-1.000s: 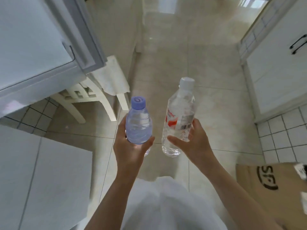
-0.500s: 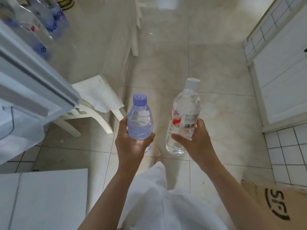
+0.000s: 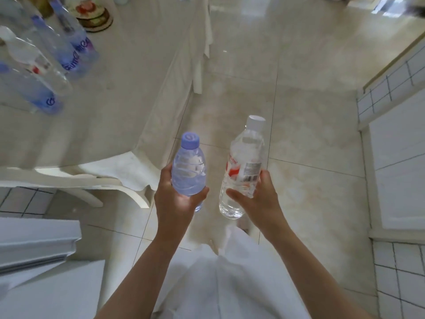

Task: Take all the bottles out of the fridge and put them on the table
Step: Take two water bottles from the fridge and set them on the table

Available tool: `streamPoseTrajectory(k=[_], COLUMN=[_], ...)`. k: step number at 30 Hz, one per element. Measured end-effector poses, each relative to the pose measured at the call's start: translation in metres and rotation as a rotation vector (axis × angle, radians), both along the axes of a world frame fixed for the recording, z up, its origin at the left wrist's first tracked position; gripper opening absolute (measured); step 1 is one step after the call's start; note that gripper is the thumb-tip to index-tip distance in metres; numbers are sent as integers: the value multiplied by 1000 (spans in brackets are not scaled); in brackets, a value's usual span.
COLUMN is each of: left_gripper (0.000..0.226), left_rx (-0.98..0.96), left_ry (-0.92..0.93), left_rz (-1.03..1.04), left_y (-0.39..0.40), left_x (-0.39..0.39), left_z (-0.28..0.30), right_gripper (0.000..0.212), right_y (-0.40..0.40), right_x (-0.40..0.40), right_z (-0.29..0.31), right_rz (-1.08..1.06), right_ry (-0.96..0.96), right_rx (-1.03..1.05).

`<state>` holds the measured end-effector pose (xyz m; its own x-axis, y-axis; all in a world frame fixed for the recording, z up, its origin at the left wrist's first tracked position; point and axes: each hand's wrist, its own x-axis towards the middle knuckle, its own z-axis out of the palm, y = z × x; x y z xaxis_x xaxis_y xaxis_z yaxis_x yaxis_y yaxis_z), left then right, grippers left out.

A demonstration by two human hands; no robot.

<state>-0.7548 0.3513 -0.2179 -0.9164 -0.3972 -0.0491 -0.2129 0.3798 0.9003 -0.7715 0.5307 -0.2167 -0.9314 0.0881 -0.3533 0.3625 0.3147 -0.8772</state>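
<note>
Standing upright, the blue-capped bottle (image 3: 189,171) is gripped round its lower body by the left hand (image 3: 178,201); the white-capped bottle (image 3: 242,166), leaning slightly right, is gripped by the right hand (image 3: 255,199). The table (image 3: 128,72), already holding bottles (image 3: 46,61), lies far-left, nearer the left hand.

In your left hand (image 3: 177,199), a clear, ribbed plastic bottle (image 3: 189,173) with a matt lilac cap; in your right hand (image 3: 255,199), a smooth, glossy plastic bottle (image 3: 241,166) with a printed paper-like label. At ten o'clock, a matt cream cloth (image 3: 128,93) drapes the table; at twelve, polished floor tiles (image 3: 299,65) gleam.
</note>
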Motion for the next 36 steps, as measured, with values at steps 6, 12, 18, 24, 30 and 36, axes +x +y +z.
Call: streamPoseTrajectory(k=[6, 12, 18, 24, 30, 36], left_gripper=[68, 67, 69, 65, 58, 58], left_rx=[33, 117, 92, 60, 58, 84], left_ry=[-19, -58, -65, -131, -193, -166], left_rz=[188, 458, 615, 748, 815, 878], left_y=[14, 33, 38, 18, -35, -109], left_x=[-82, -167, -222, -256, -303, -355], left_z=[-9, -3, -1, -5, -15, -14], right_gripper=[57, 57, 62, 63, 60, 59], right_y=[12, 25, 13, -24, -87, -169], right_x=[-109, -227, -314, -383, -436, -487], right_z=[-4, 4, 2, -12, -24, -19], right_rz=[125, 418, 566, 670, 714, 801], right_ry=[0, 68, 79, 50, 83, 93], right_rx=[-46, 5, 31, 31, 12, 9])
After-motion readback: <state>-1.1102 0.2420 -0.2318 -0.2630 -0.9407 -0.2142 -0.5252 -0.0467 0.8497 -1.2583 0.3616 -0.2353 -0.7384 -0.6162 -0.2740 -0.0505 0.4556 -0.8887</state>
